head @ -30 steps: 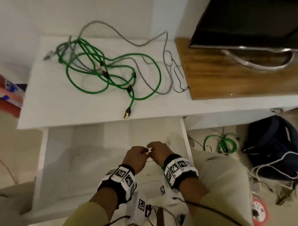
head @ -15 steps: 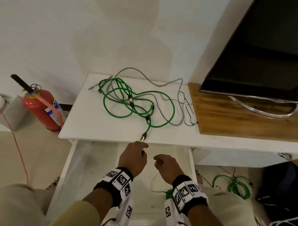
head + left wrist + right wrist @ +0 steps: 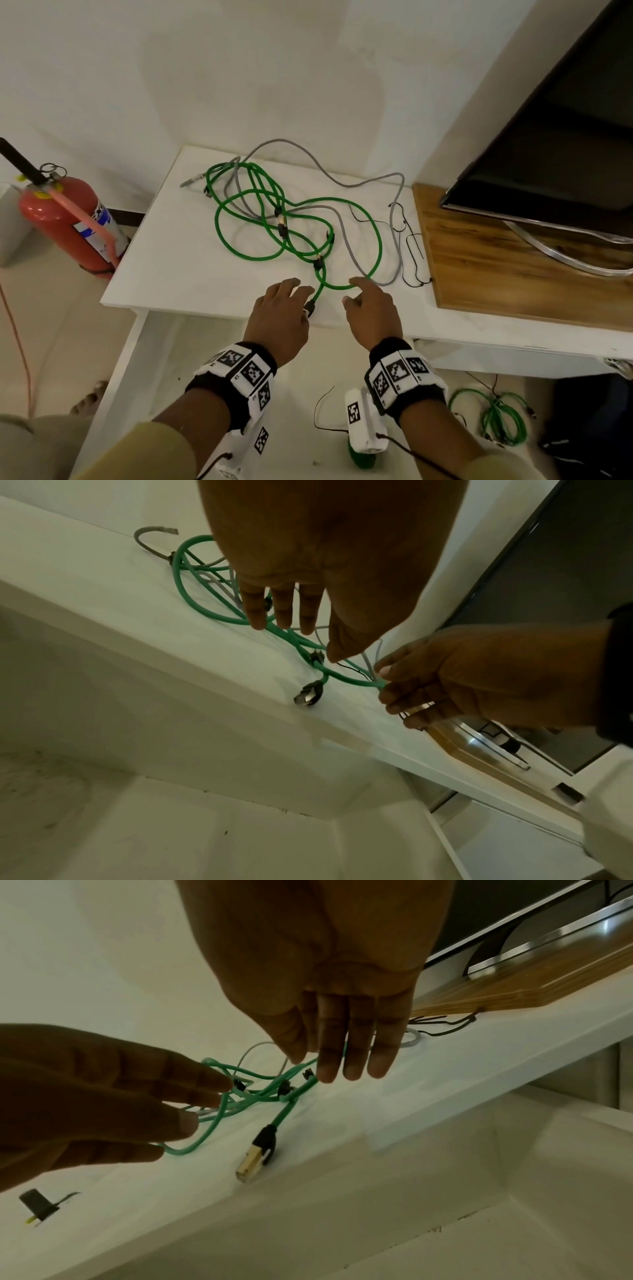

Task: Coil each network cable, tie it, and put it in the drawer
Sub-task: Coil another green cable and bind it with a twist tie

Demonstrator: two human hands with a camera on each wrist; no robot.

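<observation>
On white desk, our left hand point(image 3: 279, 313) spread, empty, beside green cable point(image 3: 373, 240) plug; right hand point(image 3: 371, 310) pinches loop.

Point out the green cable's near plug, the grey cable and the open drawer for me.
green cable's near plug point(image 3: 255, 1153): right wrist view, on its gold tip.
grey cable point(image 3: 346, 240): head view, on its middle run.
open drawer point(image 3: 137, 346): head view, on its left wall.

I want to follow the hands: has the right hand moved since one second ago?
Yes. It went forward from above the open drawer to the white table, where its fingertips now meet the green cable.
</observation>
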